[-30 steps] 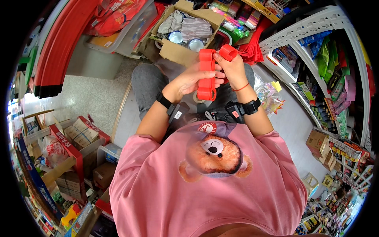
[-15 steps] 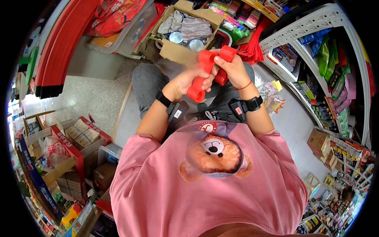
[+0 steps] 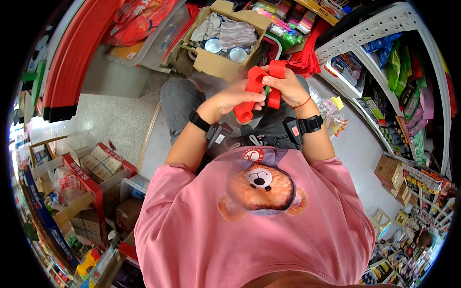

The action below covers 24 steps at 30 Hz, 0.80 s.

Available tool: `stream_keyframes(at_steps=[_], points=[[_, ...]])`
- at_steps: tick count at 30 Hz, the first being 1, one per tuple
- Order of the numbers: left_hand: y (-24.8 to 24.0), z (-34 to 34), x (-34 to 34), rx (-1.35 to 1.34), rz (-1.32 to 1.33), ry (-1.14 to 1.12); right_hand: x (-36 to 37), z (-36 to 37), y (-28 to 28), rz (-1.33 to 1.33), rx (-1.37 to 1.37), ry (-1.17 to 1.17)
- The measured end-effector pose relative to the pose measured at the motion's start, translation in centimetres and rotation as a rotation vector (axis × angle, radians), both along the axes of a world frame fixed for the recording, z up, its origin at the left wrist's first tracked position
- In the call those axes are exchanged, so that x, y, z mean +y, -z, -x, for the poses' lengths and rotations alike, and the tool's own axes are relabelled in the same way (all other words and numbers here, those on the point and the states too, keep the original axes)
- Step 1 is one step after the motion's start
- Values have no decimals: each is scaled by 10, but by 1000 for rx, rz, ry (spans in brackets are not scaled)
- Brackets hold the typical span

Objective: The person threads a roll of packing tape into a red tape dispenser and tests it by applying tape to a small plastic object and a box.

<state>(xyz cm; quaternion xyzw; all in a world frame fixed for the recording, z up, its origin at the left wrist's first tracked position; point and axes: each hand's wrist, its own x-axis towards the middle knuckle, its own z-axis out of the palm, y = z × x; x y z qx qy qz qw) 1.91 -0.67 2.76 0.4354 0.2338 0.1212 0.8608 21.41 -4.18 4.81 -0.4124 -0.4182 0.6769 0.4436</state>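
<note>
My left hand [image 3: 227,99] is closed around a red, smooth-looking piece [image 3: 253,85] with a rounded, ring-like end at the top and another below the fingers. In my right hand [image 3: 288,85] is a second red piece [image 3: 277,68], held upright, its ends showing above and below the fingers. The two pieces are side by side, close together over my lap, and my fingertips nearly meet between them. A little green shows between the hands. The fingers hide the middle of both pieces, and I cannot tell what kind of item they are.
Beyond my hands stands an open cardboard box [image 3: 218,65] with grey cloth and white cups. A clear plastic bin [image 3: 139,56] with red bags is at the far left. White shelving [image 3: 379,26] full of packaged goods rises on the right. Cartons [image 3: 102,161] stand at the left.
The two red pieces have turned and moved slightly apart. The right one now stands more upright, and the left one shows more of its length. Both hands stay in nearly the same place.
</note>
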Motion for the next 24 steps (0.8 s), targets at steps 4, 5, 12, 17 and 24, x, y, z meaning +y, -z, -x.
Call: stream_keyframes(at_steps=[4,5,12,17,24], points=[[0,-2,5,75,-34,-83,2,0,13,-24,-24,103],[-18,-2,2,16,-7,-152,4,2,16,-45,27,149],[0,-7,6,120,-156,-369,7,10,13,67,322,445],[12,-17,7,137,-388,-404,8,13,22,120,446,354],[-1,-13,9,161,-159,-314,5,9,22,133,449,247]])
